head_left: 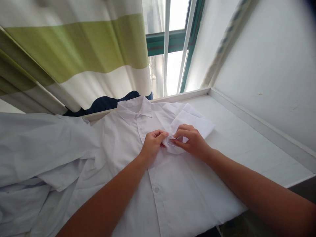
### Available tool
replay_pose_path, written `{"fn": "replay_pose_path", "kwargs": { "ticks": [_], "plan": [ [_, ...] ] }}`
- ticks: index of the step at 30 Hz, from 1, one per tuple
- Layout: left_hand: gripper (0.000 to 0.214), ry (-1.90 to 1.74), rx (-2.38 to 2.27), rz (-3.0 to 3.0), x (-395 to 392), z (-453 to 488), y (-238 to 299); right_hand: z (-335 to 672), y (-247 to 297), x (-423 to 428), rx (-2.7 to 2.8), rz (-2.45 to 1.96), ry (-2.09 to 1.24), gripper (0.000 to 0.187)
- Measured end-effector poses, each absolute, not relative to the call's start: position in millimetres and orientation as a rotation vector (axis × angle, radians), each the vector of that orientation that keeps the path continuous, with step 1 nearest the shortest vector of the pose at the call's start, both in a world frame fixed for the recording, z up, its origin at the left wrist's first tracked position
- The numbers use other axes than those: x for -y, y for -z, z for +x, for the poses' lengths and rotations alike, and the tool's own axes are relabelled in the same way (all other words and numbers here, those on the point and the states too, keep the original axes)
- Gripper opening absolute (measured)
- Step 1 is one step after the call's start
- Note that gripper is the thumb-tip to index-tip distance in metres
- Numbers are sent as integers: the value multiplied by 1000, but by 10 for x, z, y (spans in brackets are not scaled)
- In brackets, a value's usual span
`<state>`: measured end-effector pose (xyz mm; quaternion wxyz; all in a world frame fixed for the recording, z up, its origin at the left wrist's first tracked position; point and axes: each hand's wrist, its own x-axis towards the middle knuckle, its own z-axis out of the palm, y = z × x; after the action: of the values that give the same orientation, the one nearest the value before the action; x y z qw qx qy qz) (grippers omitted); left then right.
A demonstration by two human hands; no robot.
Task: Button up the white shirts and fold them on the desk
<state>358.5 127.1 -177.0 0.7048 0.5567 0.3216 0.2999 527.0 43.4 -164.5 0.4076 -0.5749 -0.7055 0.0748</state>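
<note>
A white button-up shirt (128, 138) lies front side up with its collar toward the window. One of its sleeves (190, 118) is folded across the chest on the right. My left hand (153, 144) pinches the sleeve's end from the left, thumb on top. From the right, my right hand (191, 140) grips the same bunched end between thumb and fingers. The two hands are close together over the shirt front, just right of the button row. What the fingertips do inside the fold is hidden.
More white cloth (41, 148) lies crumpled at the left. The white tabletop (247, 138) has a raised rim (259, 125) along its back and right sides. A striped curtain (81, 49) hangs behind, beside a barred window (170, 42). A white wall (276, 65) stands at the right.
</note>
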Motion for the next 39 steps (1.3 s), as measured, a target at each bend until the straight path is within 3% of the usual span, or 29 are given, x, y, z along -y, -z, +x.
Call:
{"fn": "replay_pose_path", "kwargs": {
  "ticks": [8, 28, 39],
  "plan": [
    [26, -626, -677, 1203, -1266, 3591, 1749, 5277, 1646, -422, 1790, -1428, -74, 7],
    [17, -597, -623, 1077, -1259, 3607, 1712, 5258, 1653, -398, 1822, -1383, 120, 2],
    [27, -628, -548, 1218, -1247, 3567, 1733, 5257, 1619, -378, 1692, -1449, -114, 4]
  ]
}}
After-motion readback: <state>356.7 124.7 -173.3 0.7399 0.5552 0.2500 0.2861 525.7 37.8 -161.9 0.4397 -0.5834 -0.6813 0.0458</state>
